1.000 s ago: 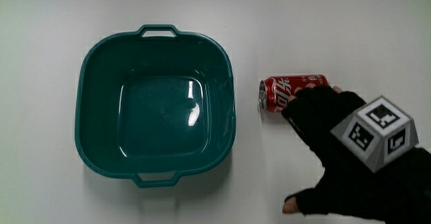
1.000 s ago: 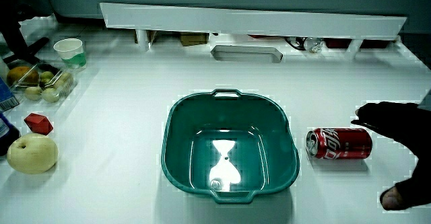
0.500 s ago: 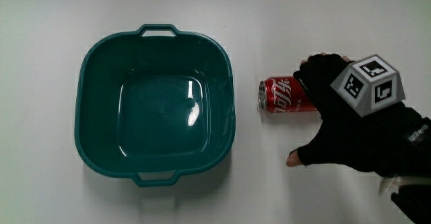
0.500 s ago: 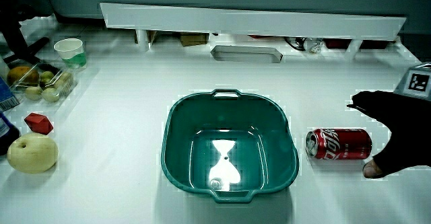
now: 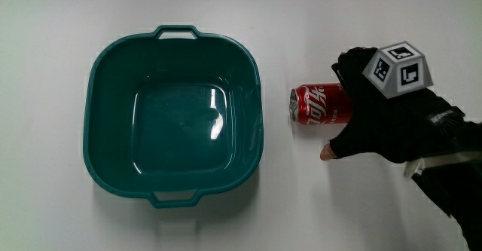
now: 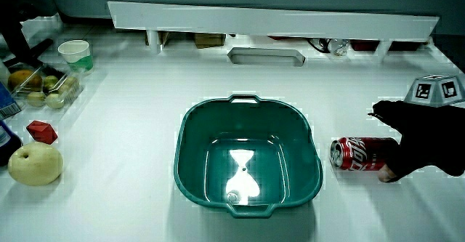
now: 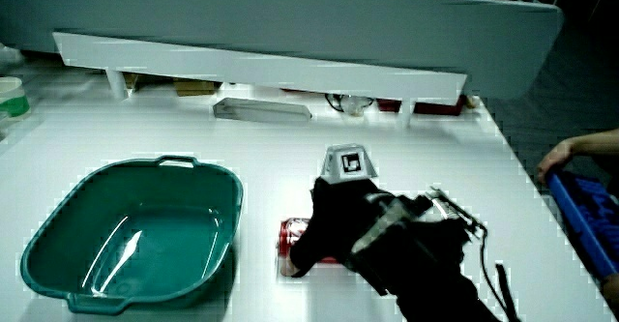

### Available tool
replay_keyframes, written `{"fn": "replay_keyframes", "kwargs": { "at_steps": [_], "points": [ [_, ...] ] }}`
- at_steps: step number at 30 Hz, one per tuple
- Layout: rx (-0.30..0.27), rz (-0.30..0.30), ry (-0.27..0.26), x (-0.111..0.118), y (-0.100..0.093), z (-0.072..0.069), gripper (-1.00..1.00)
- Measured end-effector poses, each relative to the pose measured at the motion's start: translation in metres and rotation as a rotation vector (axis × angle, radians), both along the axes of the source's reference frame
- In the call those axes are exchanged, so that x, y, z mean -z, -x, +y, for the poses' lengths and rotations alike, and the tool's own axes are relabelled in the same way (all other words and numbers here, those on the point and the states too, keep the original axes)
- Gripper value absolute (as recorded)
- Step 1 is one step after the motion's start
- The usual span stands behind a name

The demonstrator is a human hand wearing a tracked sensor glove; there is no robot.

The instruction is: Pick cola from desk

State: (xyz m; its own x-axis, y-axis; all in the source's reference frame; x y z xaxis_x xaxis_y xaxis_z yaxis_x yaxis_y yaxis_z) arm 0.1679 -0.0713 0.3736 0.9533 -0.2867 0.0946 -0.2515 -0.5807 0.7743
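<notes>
1. Locate the cola can (image 5: 316,105). It is red with white lettering and lies on its side on the white table (image 5: 301,206). Its silver top end faces the teal basin (image 5: 175,34).
2. The can rests just beside the basin, apart from the basin's wall. Both side views confirm this (image 6: 356,155) (image 7: 290,237).
3. Note the surroundings. The basin has a handle on two rims and holds nothing. In a side view, a yellow apple (image 6: 33,164), a small red block (image 6: 41,133) and a paper cup (image 6: 75,55) sit well apart from the can, with the basin between. Nothing lies between the hand and the can.
4. Check the hand (image 5: 384,115). It is over the can's base end and hides that end. The patterned cube (image 5: 398,68) sits on its back.
5. Check the fingers (image 5: 348,59). They are spread and arch over the can's farther edge. The thumb (image 5: 328,152) lies on the nearer side, close to the can but apart from it. The grip is not closed; the hand holds nothing.
</notes>
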Motion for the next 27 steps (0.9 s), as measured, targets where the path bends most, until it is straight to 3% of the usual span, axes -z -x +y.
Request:
{"fn": "replay_keyframes", "kwargs": {
  "at_steps": [6,8,9,16,20,22,24,27],
  "points": [
    [0.014,0.074,-0.004,-0.024,0.005,-0.006,0.0],
    [0.021,0.087,-0.016,-0.029,0.007,-0.007,0.0],
    [0.022,0.122,-0.038,-0.033,0.008,-0.008,0.0],
    [0.05,0.165,-0.043,-0.048,0.017,-0.015,0.0],
    [0.053,0.171,-0.035,-0.054,0.018,-0.016,0.0],
    [0.058,0.133,-0.037,-0.054,0.017,-0.016,0.0],
    [0.061,0.144,-0.057,-0.053,0.017,-0.017,0.04],
    [0.067,0.108,-0.083,-0.049,0.017,-0.017,0.15]
  ]
}}
